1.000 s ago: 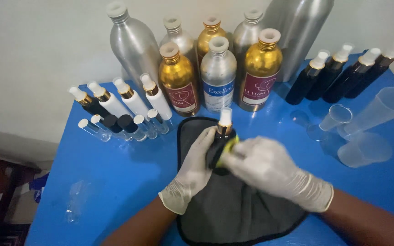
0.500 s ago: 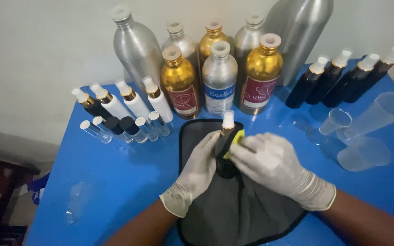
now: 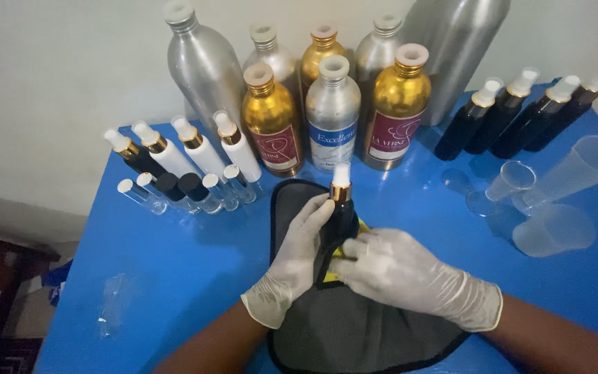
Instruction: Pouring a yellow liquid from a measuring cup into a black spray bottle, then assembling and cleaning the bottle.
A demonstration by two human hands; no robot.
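Observation:
Both my hands wear white gloves. My left hand [image 3: 292, 260] grips a small black spray bottle [image 3: 340, 215] with a gold collar and white cap, held upright over a dark grey cloth [image 3: 354, 325]. My right hand [image 3: 403, 273] presses a yellow piece [image 3: 346, 253], seemingly a cloth or sticker, against the bottle's lower side. What exactly the yellow piece is stays unclear.
Silver and gold metal bottles [image 3: 331, 114] stand at the back of the blue table [image 3: 174, 277]. White and black spray bottles [image 3: 195, 149] lie at left with small vials [image 3: 174, 190]. Dark bottles [image 3: 520, 114] and clear plastic cups [image 3: 555, 201] sit at right. A clear vial [image 3: 112, 305] lies at front left.
My right hand has slid down the bottle's side with the yellow piece. The bottle stands a little more upright in my left hand.

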